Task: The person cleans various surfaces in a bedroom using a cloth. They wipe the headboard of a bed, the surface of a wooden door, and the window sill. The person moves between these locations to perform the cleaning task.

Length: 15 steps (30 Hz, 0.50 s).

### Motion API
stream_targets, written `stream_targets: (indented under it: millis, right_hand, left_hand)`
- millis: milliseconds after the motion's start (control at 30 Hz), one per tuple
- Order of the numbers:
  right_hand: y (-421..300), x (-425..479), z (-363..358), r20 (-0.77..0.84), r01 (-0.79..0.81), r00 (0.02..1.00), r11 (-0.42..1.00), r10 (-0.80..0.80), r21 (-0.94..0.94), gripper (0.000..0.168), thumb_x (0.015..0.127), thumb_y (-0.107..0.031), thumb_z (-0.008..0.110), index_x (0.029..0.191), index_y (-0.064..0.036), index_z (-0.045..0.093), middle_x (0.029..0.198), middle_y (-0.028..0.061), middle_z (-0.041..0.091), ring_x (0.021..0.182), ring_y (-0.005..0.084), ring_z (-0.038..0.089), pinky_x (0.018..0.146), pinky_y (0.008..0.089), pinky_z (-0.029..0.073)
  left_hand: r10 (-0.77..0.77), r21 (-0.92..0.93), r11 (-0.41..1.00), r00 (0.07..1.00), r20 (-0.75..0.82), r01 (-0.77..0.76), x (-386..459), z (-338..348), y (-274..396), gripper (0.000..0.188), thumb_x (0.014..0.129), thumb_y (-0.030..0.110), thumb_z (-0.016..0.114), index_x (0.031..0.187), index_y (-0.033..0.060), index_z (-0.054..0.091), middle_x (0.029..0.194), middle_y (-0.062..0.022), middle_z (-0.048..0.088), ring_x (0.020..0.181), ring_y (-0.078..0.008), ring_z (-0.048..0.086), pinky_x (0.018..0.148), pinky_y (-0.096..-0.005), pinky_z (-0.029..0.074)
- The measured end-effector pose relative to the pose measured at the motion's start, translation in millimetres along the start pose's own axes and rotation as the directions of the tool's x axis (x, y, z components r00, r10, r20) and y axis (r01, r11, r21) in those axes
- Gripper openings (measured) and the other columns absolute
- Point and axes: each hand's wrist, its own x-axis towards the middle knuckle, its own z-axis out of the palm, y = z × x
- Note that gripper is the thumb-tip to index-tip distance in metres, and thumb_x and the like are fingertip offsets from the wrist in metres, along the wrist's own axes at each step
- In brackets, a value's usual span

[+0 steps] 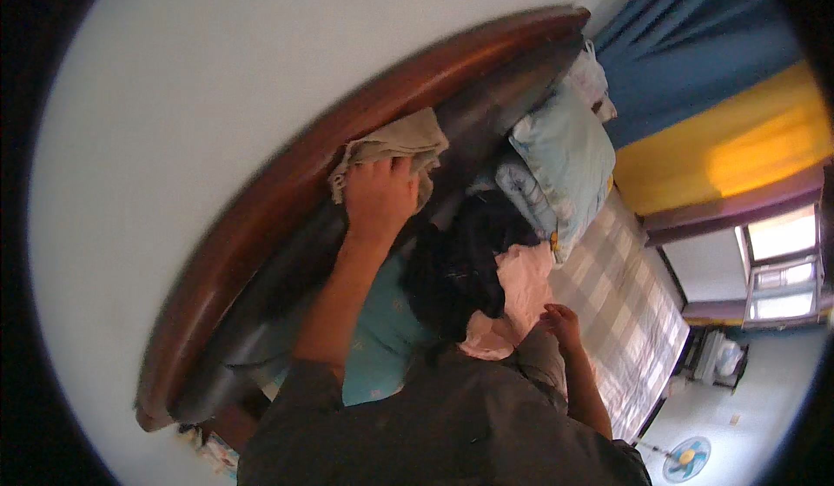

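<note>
A folded beige cloth [399, 139] lies against the headboard, where its dark padded part meets the polished wooden rim [306, 147]. My left hand [381, 193] is on this cloth, fingers bent over it and knuckles up. Lower right, my right hand [561, 325] hangs beside a pink cloth [525, 277], its fingers partly curled. Whether those fingertips touch the pink fabric is unclear. Between my arms lie a heap of black fabric [449, 258] and a teal pillow or cover [384, 329], partly hidden by my left arm and shirt.
A pale green pillow [570, 154] rests on a rolled patterned cloth [524, 186] by the headboard's far end. Checked bedding [612, 271] covers the mattress. Blue and yellow curtains [704, 82] hang beyond, near an open window [782, 264]. A fan [687, 458] stands at lower right.
</note>
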Motion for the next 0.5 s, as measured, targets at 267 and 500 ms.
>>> stream_targets:
  millis: [267, 500]
  right_hand:
    - [-171, 6, 154, 0.331, 0.800, 0.593, 0.583, -0.734, -0.140, 0.029, 0.095, -0.016, 0.064, 0.121, -0.004, 0.063, 0.098, 0.0053, 0.068, 0.083, 0.0110, 0.063, 0.075, 0.0250, 0.051]
    - [-190, 18, 186, 0.656, 0.836, 0.458, 0.542, -0.601, -0.087, 0.028, 0.093, -0.019, 0.065, 0.117, -0.006, 0.066, 0.096, 0.0068, 0.069, 0.083, 0.0126, 0.064, 0.077, 0.0285, 0.052]
  left_hand:
    - [-0.001, -0.100, 0.995, 0.998, -0.059, -0.005, -9, 18, 9, 0.021, 0.078, 0.024, 0.066, 0.094, 0.0107, 0.067, 0.093, -0.0061, 0.060, 0.092, -0.0278, 0.057, 0.080, -0.0444, 0.045]
    - [0.004, -0.075, 0.997, 0.973, -0.230, -0.022, -5, 4, 7, 0.022, 0.078, 0.025, 0.068, 0.095, 0.0105, 0.069, 0.091, -0.0068, 0.061, 0.092, -0.0263, 0.058, 0.079, -0.0433, 0.047]
